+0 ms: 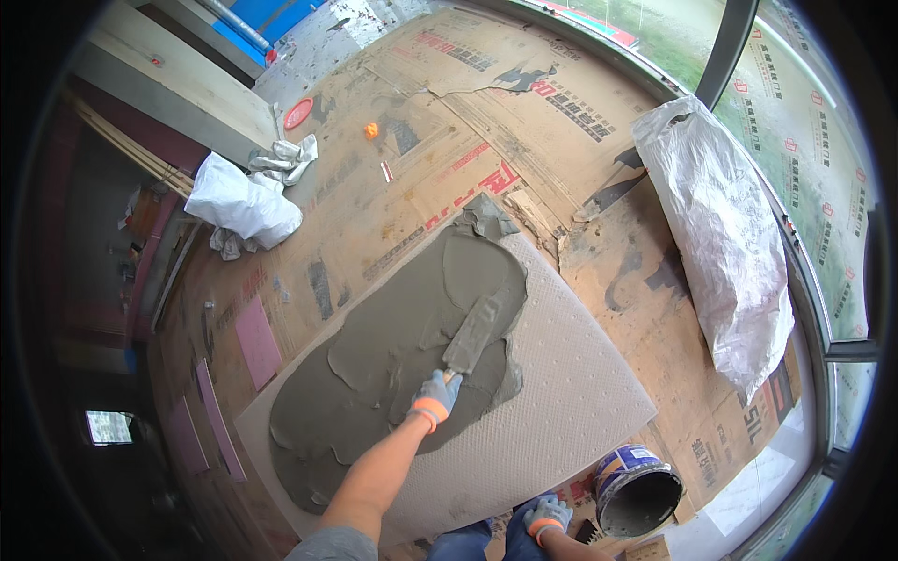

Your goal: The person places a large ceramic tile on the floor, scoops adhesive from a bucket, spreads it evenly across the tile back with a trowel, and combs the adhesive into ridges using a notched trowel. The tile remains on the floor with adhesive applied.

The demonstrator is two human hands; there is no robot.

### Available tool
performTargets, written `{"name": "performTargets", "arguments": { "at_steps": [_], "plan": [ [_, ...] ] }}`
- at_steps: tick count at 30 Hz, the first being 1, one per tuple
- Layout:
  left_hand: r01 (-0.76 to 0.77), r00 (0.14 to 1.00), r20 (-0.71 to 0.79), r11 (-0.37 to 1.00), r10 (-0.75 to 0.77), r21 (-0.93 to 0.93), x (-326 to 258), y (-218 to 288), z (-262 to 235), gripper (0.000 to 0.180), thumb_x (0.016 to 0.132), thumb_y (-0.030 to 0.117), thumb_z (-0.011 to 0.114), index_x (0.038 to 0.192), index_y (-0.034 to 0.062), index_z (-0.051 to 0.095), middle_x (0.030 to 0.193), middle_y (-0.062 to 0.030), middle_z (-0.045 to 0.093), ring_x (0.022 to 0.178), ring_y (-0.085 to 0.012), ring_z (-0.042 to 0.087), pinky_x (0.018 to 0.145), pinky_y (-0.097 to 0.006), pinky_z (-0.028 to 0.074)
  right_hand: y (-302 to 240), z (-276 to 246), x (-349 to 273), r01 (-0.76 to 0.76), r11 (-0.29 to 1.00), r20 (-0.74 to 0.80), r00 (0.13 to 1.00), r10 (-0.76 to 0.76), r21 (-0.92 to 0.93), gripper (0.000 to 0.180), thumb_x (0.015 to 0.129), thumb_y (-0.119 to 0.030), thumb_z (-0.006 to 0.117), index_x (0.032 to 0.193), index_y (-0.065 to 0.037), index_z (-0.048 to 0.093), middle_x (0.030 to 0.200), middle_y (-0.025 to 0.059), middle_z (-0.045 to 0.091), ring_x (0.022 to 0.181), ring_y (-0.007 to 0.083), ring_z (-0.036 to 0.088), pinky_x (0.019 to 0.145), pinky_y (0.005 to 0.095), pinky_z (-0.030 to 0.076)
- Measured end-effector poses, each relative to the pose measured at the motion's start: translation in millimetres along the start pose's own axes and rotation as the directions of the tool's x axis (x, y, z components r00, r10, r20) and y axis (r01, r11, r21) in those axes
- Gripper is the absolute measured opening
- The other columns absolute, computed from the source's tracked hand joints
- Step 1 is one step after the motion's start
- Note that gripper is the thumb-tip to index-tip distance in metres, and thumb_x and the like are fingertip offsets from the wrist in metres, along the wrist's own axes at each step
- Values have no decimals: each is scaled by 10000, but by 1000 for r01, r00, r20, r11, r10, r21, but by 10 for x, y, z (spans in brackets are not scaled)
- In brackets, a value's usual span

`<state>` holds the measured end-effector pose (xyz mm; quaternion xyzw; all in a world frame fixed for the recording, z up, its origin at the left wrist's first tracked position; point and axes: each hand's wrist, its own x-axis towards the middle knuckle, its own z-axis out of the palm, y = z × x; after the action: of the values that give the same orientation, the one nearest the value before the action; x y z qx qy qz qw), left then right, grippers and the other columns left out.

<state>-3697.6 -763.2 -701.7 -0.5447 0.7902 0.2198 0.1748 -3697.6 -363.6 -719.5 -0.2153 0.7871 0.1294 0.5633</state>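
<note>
My left hand (435,397), in a grey glove with an orange cuff, is closed round the handle of a trowel (471,335). The trowel's flat, mortar-smeared blade lies on a wide layer of wet grey mortar (383,341). That mortar covers much of a pale, dimpled panel (571,402) on the floor, with ridges and a thick lump at the far corner. Gloved the same way, my right hand (547,517) rests on my knee near the panel's front edge, its fingers lying out and no tool visible in it.
A blue bucket (638,491) with mortar inside stands right of my knee. White sacks (245,201) lie far left, and a large one (716,234) lies along the window. Pink strips (257,341) lie left of the panel on printed cardboard flooring (360,220).
</note>
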Motion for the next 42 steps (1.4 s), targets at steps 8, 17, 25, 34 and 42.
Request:
{"name": "performTargets", "arguments": {
  "at_steps": [8, 17, 25, 34, 42],
  "plan": [
    [242, 964, 141, 529, -225, -813, -164, 422, 955, 617, 1012, 474, 478, 1225, -92, 600, 1219, -265, 654, 1131, -406, 626, 920, -412, 510, 68, 295, -166, 20, 1000, -119, 993, -21, -12, 496, 839, -441, 548, 1184, -114, 689, 1275, 151, 616, 1218, 336, 535, 1029, 511, 358],
    [61, 971, 236, 993, -35, -104, -867, -31, 460, 542, 973, 476, 544, 1176, -26, 581, 1010, -295, 682, 957, -467, 655, 806, -477, 532, 177, 303, -307, -76, 995, -96, 992, 81, 58, 489, 831, -430, 541, 1173, -116, 697, 1292, 157, 609, 1224, 331, 532, 1043, 520, 352],
    [192, 981, 129, 605, -148, -772, -1203, 484, 1898, 492, 998, 431, 532, 1057, -52, 600, 923, -280, 683, 860, -420, 674, 738, -468, 534, -49, 321, -182, -8, 998, -135, 991, 17, 62, 473, 830, -433, 552, 1137, -112, 713, 1252, 150, 634, 1200, 334, 544, 1016, 515, 365],
    [-345, 939, 124, 877, 322, 334, 450, 130, -299, 516, 948, 580, 510, 1103, 88, 525, 1030, -182, 703, 931, -387, 703, 791, -506, 549, -2, 82, -143, -14, 997, -59, 998, 19, 79, 522, 838, -447, 536, 1177, -89, 705, 1294, 150, 619, 1233, 330, 531, 1036, 482, 369],
    [-173, 954, -211, 967, 212, 189, 1678, 178, -896, 477, 964, 541, 526, 1003, 67, 567, 919, -215, 705, 840, -379, 696, 714, -482, 541, 31, -138, -121, 15, 997, -74, 997, -9, 80, 513, 847, -442, 543, 1187, -85, 686, 1290, 154, 623, 1247, 339, 534, 1031, 478, 402]
  ]
}}
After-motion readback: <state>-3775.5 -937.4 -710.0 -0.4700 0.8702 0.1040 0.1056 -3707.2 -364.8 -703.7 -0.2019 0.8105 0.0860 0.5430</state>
